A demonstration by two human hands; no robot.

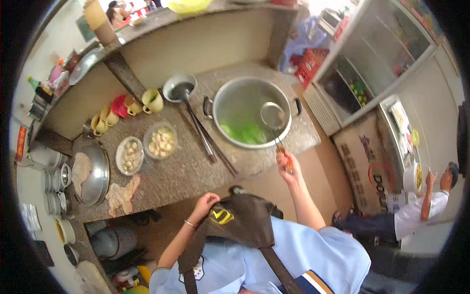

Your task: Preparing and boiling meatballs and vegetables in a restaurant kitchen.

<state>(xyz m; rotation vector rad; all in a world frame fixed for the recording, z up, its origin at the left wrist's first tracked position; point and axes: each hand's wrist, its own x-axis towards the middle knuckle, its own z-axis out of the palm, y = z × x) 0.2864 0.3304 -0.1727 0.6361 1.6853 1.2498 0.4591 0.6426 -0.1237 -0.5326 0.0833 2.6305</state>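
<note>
My right hand (288, 167) grips the orange handle of a wire skimmer (272, 115). The skimmer's round mesh head is over the right side of a large metal pot (224, 134) with black side handles. Bright green leaves (244, 132) show in the pot's lower part, and a steamy haze blurs the rest. My left hand (205, 206) is low at the front of my dark apron (242, 217), fingers curled; whether it pinches the cloth is unclear. Left of the pot, a ladle (198, 128) rests with its head in a metal bowl (169, 82), long chopsticks (220, 154) beside it.
Two bowls of pale round pieces, one nearer the pot (161, 142) and one farther left (129, 156), share the stone counter (176, 172). Pale cloths lie by an upturned wok (98, 176). Behind them stand several yellow mugs (152, 101). Rightward are a glass-door cabinet (371, 62) and another person (418, 213).
</note>
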